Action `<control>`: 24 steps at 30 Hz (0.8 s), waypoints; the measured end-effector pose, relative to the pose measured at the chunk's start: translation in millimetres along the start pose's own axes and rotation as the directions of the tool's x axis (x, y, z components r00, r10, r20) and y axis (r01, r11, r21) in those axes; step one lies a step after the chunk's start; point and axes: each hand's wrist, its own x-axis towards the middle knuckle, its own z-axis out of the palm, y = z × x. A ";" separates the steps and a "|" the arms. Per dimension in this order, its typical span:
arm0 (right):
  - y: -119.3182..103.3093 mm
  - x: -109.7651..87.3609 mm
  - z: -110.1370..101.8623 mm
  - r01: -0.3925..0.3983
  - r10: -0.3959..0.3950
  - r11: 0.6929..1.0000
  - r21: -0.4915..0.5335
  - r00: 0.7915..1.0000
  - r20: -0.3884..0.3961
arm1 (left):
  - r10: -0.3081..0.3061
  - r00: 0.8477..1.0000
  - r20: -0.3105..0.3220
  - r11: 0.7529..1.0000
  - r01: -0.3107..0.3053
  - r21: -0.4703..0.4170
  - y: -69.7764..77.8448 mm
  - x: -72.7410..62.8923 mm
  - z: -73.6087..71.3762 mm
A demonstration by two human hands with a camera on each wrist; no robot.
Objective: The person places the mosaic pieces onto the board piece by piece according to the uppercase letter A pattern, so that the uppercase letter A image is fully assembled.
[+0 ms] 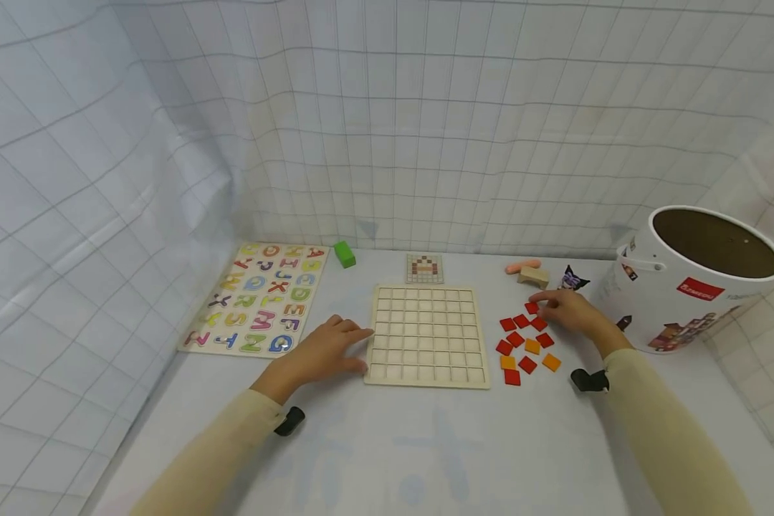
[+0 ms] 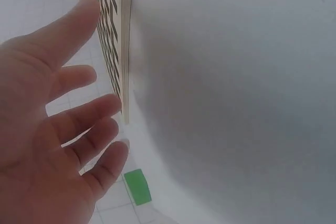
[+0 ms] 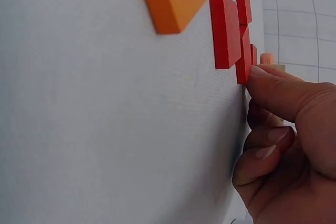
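Beside an alphabet puzzle board, the left hand, fingers parted, touches the left edge of the wooden grid board; red tiles and orange tiles lie to its right, where the right hand pinches the farthest red tile near a white bucket

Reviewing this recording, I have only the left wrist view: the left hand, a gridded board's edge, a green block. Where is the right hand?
Observer: The right hand is at the farthest red tile; I can't tell whether it pinches it.
Reviewer: What lies farther left?
Observer: An alphabet puzzle, left of the gridded board.
Reviewer: And just beyond that board?
Observer: A small patterned card.
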 end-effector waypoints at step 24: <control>5.8 2.1 3.3 0.059 -0.060 0.998 -0.009 0.996 -0.063 | -0.052 0.990 0.128 0.997 0.045 0.057 10.9 9.5 7.4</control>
